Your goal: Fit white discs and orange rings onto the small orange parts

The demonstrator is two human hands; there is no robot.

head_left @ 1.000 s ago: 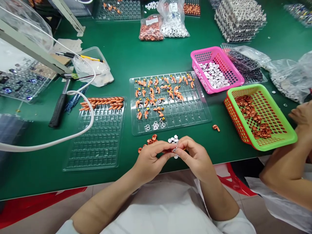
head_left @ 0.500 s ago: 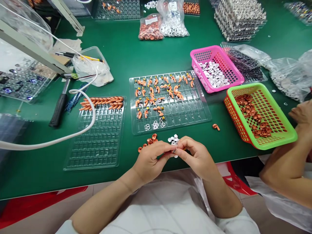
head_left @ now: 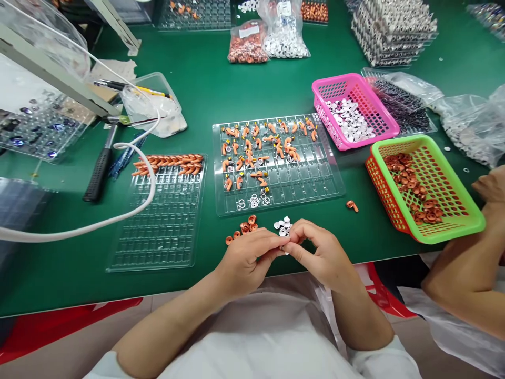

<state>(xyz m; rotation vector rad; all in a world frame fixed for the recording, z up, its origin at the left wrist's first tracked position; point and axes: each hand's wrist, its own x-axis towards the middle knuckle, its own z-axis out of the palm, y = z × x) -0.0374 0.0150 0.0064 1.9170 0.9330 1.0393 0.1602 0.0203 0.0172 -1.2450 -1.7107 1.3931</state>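
My left hand (head_left: 248,260) and my right hand (head_left: 315,252) meet at the fingertips near the table's front edge. Both are closed in a pinch around something small that the fingers mostly hide. Just beyond them lie small white discs (head_left: 283,225) and, to the left, a cluster of copper-coloured cups (head_left: 248,225). Farther back is a clear compartment tray (head_left: 307,187) holding orange curved pieces (head_left: 239,164) with dark and yellow tips, plus several white rings (head_left: 254,200) at its front. A single copper-coloured curved piece (head_left: 352,206) lies to the right.
A clear tray (head_left: 155,226) with copper pieces lies at left, beside a hammer (head_left: 98,171) and white cable (head_left: 130,213). At right stand a pink basket (head_left: 327,118) of white discs and a green basket (head_left: 453,184) of copper cups. Another person's arm (head_left: 465,258) rests beyond.
Both hands stay pinched together at nearly the same spot, with only slight finger movement. The whole view has shifted a little; the trays and baskets keep their places.
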